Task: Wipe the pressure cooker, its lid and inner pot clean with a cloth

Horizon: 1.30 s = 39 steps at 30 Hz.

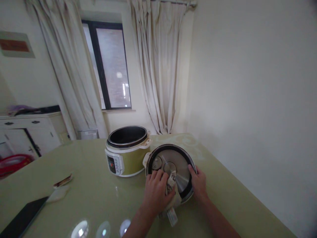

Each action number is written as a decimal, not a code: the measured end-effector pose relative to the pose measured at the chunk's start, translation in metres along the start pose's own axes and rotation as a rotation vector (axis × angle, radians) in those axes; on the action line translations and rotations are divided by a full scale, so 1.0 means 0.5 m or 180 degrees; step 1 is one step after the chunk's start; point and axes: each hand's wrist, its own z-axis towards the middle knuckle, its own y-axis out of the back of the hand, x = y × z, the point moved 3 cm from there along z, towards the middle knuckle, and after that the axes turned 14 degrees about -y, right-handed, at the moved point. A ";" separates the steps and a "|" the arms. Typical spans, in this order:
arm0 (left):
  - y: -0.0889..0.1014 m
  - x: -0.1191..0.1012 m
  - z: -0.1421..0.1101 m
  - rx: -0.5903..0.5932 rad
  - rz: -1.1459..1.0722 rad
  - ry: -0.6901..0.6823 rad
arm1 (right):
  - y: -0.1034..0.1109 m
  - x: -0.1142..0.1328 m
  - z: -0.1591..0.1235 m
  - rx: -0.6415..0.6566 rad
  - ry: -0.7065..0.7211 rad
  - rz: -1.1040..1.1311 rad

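Note:
A round pressure cooker lid (183, 158) is tilted up on the table with its metal underside and black sealing ring facing me. My right hand (199, 181) grips its right rim, thumb on the inner side. My left hand (157, 188) is closed on a pale cloth (173, 185) with a white tag, pressed against the lower left of the lid's inside. Just behind and to the left stands the green and white electric pressure cooker (131, 158), uncovered, its dark inside showing and its control panel turned toward the left front.
The pale green glossy table (94, 185) runs along a white wall on the right. At the left lie a dark flat object (24, 215) and a small brown-and-white item (63, 181). Beyond the table are a white cabinet (44, 132), a red basin (15, 163) and curtains (158, 66).

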 end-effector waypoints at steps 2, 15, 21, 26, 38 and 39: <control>-0.002 -0.002 0.006 0.0072 0.0074 -0.0018 | 0.002 -0.007 0.009 -0.0069 -0.0026 -0.0030; -0.081 -0.015 0.067 0.0307 -0.0141 0.0127 | -0.045 -0.001 0.076 -0.0674 0.0220 -0.0254; -0.105 -0.018 0.096 0.0589 -0.0184 -0.0293 | -0.034 -0.005 0.070 -0.0614 0.0313 -0.0297; -0.101 0.064 0.130 0.0790 -0.0045 0.0345 | -0.034 -0.010 0.067 -0.0616 0.0318 -0.0274; -0.135 -0.026 0.127 0.0991 -0.0713 -0.0270 | -0.034 -0.007 0.092 -0.0226 0.0244 -0.0351; -0.131 -0.020 0.118 0.1078 -0.0738 -0.0415 | -0.034 -0.008 0.093 -0.0218 0.0225 -0.0346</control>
